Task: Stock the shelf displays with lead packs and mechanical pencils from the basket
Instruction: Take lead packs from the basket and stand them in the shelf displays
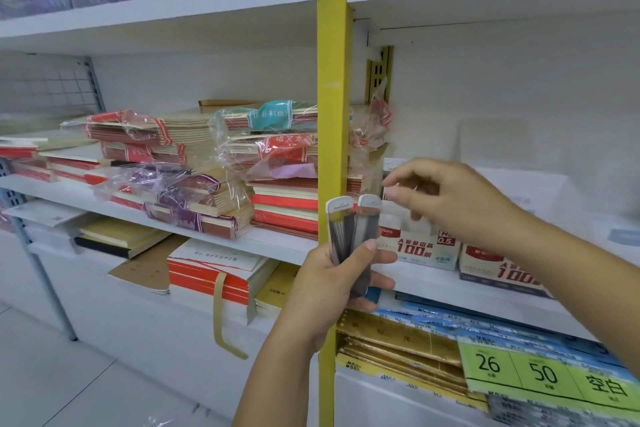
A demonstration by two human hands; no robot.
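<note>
Left hand (330, 282) grips 2 lead packs (350, 229) beside a display box (420, 250).

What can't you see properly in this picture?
Head view only:
The basket: out of frame.
Whether the right hand pinches anything: its fingertips are blurred.
Lower ends of the lead packs: hidden inside the left hand.
Inside of the display box: behind the right hand.
Right part of the second box: behind the right forearm.
</note>
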